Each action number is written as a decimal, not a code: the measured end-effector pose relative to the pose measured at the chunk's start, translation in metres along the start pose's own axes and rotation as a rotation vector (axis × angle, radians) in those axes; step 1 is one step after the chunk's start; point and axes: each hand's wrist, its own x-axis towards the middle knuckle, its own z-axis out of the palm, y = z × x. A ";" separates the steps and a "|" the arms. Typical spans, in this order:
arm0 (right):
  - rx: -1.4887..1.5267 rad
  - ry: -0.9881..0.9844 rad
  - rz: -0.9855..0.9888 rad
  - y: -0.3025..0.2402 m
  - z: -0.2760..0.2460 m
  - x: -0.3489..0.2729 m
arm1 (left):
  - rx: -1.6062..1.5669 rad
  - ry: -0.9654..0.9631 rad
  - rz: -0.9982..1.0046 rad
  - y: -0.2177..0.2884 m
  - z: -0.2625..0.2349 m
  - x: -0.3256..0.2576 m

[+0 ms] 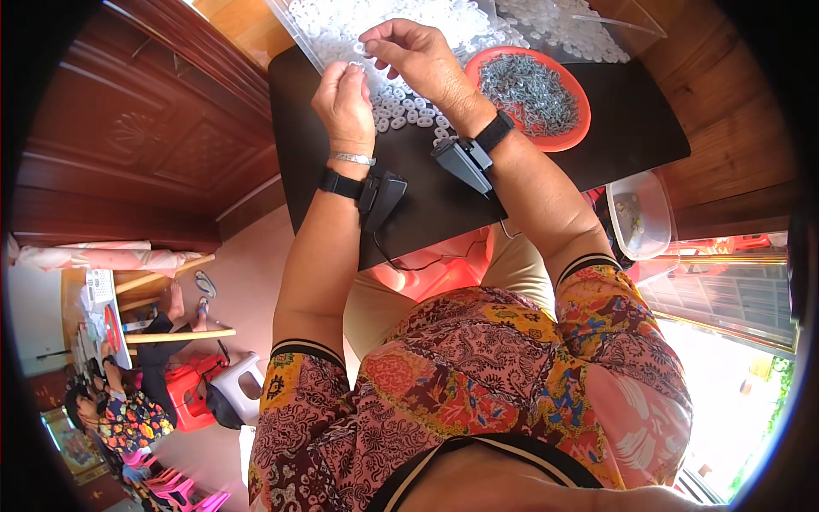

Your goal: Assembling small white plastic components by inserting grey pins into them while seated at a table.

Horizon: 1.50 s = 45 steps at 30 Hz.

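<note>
Over the far side of a dark table, my left hand (343, 104) is closed, its thumb and fingers pinching a small white plastic piece (357, 65). Just right of it, my right hand (416, 61) pinches another white plastic piece (360, 49) between thumb and forefinger. The two hands are close together but apart. Beneath them lie several loose white oval plastic pieces with two holes (409, 113). A clear tray (300, 36) heaped with white pieces stands beyond. To the right of my right wrist sits an orange-red plate (583, 107) full of grey metal screws (529, 92).
Each wrist wears a black strapped device, with a cable below. A second clear container (636, 24) of white pieces stands at the far right. Right of the table is a clear plastic tub (648, 213). Another person (128, 418) sits at left, near red and grey stools (189, 397).
</note>
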 end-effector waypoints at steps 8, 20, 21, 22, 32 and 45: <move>-0.017 0.011 0.027 0.001 0.000 0.000 | 0.013 0.001 0.019 -0.001 0.000 0.001; -0.103 0.036 -0.107 0.004 0.002 -0.001 | 0.120 0.007 0.052 -0.009 -0.005 0.007; -0.130 0.038 -0.119 0.005 0.001 -0.001 | 0.121 0.006 0.051 -0.009 -0.005 0.006; -0.156 0.039 -0.130 0.004 0.001 -0.001 | 0.110 -0.004 0.040 -0.008 -0.004 0.005; -0.170 0.006 -0.089 -0.003 -0.001 -0.003 | 0.198 0.000 0.102 -0.010 -0.007 0.007; -0.158 -0.075 -0.152 0.007 0.003 -0.002 | 0.103 -0.012 0.091 -0.009 -0.005 0.007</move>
